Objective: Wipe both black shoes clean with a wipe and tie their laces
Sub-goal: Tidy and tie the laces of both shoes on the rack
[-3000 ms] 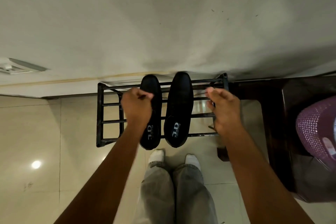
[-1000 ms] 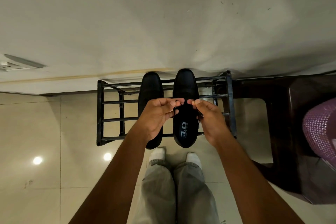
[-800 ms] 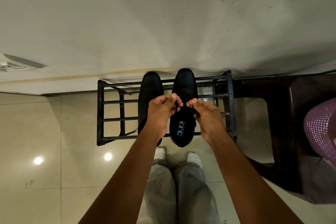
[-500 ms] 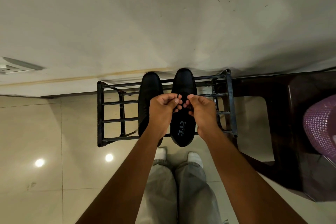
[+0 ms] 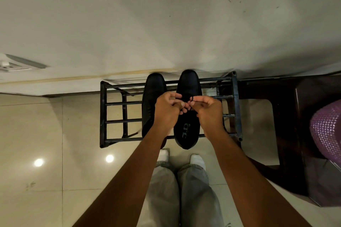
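Note:
Two black shoes stand side by side, toes toward the wall, on a black metal rack (image 5: 103,112). The left shoe (image 5: 154,88) is partly hidden by my left hand. The right shoe (image 5: 188,84) shows its insole logo near the heel. My left hand (image 5: 167,110) and my right hand (image 5: 207,110) meet over the middle of the right shoe, fingers pinched on its thin black lace (image 5: 191,98). A small loop of lace shows at my right fingertips. No wipe is visible.
A dark brown plastic chair (image 5: 295,116) stands right of the rack, with a purple mesh basket (image 5: 326,125) on it. The cream wall (image 5: 166,24) rises behind the rack. My legs in grey trousers (image 5: 180,190) and white socks stand on the tiled floor (image 5: 46,153).
Three seconds ago my hands were wide apart, pulling outward. They came together over the right shoe and have been working its lace there; the fingers shifted slightly in the last half second.

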